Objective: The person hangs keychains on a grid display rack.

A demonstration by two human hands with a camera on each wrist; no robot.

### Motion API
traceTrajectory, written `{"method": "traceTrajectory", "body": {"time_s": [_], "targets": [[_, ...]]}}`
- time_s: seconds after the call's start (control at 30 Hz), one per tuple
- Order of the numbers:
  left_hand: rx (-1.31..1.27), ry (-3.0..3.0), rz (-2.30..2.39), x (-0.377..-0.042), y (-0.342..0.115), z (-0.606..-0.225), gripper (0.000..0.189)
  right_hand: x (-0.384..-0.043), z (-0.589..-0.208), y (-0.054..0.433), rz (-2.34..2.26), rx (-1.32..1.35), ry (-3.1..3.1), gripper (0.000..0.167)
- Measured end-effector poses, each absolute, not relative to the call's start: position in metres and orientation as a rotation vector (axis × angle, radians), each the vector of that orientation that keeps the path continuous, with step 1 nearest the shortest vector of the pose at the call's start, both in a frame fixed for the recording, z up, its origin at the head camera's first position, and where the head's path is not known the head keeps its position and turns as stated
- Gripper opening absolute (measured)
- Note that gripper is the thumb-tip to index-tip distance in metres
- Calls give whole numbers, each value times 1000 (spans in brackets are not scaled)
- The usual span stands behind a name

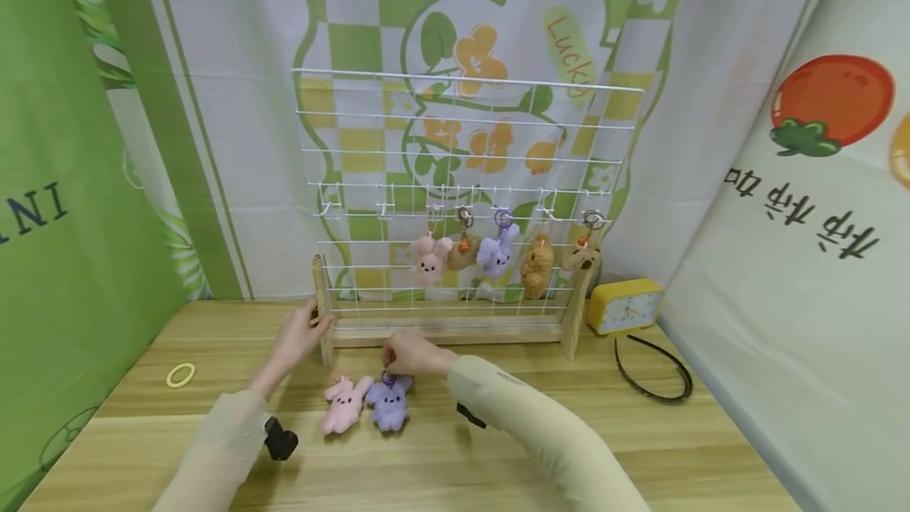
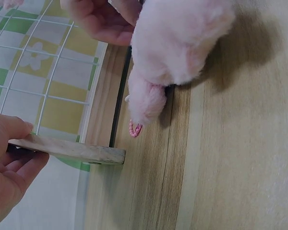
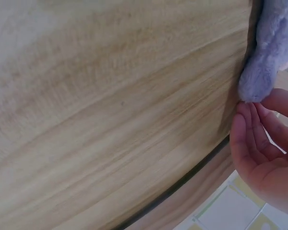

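Observation:
My left hand [image 1: 293, 340] grips the wooden side post [image 1: 321, 291] of a white wire grid rack [image 1: 462, 79]. In the left wrist view its thumb and fingers lie either side of the post [image 2: 81, 149]. My right hand [image 1: 415, 355] pinches the ring end of a purple plush keychain [image 1: 389, 405], lying on the table before the rack. The right wrist view has its fingertips right at the end of the purple plush [image 3: 259, 79], the ring itself hidden. Just left lies a pink plush keychain [image 1: 344, 407] with a pink bead chain [image 2: 133, 129].
From the rack's hooks hang a pink plush [image 1: 429, 261], a purple plush [image 1: 495, 255] and several brown ones, including a curly brown plush [image 1: 538, 269]. A yellow clock [image 1: 604, 314] and a black headband [image 1: 688, 387] are at right. A yellow ring [image 1: 173, 370] lies at left.

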State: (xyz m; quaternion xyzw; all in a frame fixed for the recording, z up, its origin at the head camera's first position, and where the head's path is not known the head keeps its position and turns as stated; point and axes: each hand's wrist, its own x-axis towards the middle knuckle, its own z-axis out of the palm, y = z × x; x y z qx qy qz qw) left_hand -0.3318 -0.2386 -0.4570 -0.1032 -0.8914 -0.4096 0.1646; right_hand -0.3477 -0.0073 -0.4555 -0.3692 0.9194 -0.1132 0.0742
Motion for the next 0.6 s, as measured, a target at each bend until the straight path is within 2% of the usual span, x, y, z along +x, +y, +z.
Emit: {"method": "traceTrajectory", "body": {"time_s": [0.6], "targets": [[-285,-2538,-1153,-331,-240,-455,39,-350,-456,-10,-296,-1060,2690,20]]}}
